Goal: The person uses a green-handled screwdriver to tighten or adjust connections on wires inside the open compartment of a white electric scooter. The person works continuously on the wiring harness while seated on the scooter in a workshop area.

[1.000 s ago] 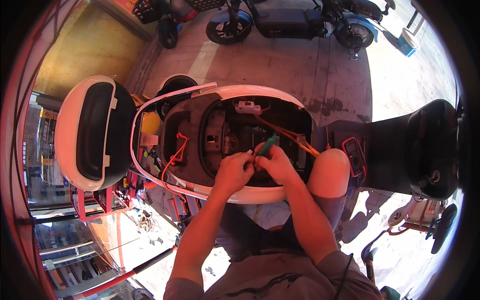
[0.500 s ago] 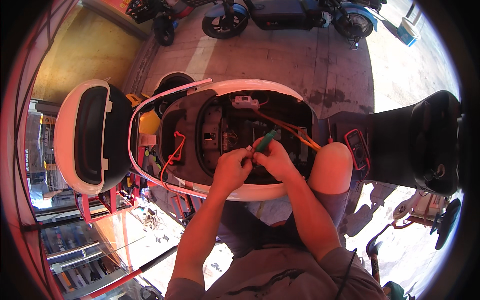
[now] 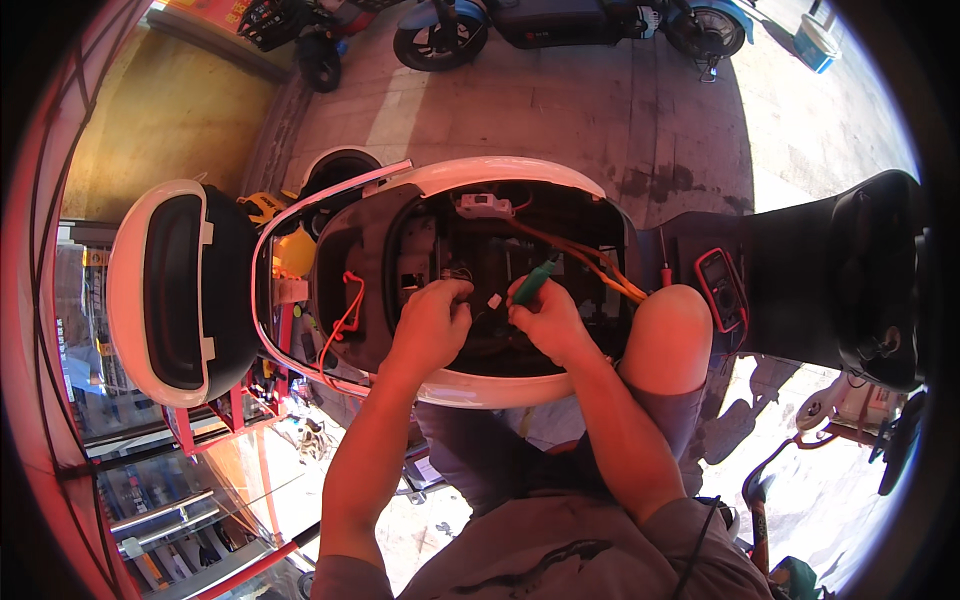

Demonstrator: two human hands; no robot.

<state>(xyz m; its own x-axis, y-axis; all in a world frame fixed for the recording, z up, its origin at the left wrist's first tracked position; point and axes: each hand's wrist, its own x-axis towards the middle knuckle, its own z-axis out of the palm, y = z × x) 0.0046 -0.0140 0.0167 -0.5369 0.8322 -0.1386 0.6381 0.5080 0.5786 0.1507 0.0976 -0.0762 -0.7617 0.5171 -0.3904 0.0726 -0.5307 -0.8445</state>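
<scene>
Both hands are over the open seat compartment of a white electric scooter (image 3: 500, 390). My right hand (image 3: 550, 322) grips a green-handled tool (image 3: 534, 283); its working end cannot be made out. Between the hands is a small white connector (image 3: 494, 300), apart from my left fingers. My left hand (image 3: 432, 325) is at the compartment's left side with its fingers curled together, beside a bundle of thin wires (image 3: 458, 273). Whatever the left fingertips hold is hidden.
A white box (image 3: 484, 206) with orange cables (image 3: 590, 262) lies at the compartment's far side. A red-framed multimeter (image 3: 721, 290) rests on the scooter right of my knee. A red cable (image 3: 350, 310) loops at left, near the white top case (image 3: 160, 290). Another scooter (image 3: 570, 22) stands beyond.
My left hand has moved left, away from the right hand, leaving the white connector in plain sight between them. The right hand still holds the green-handled tool in nearly the same place.
</scene>
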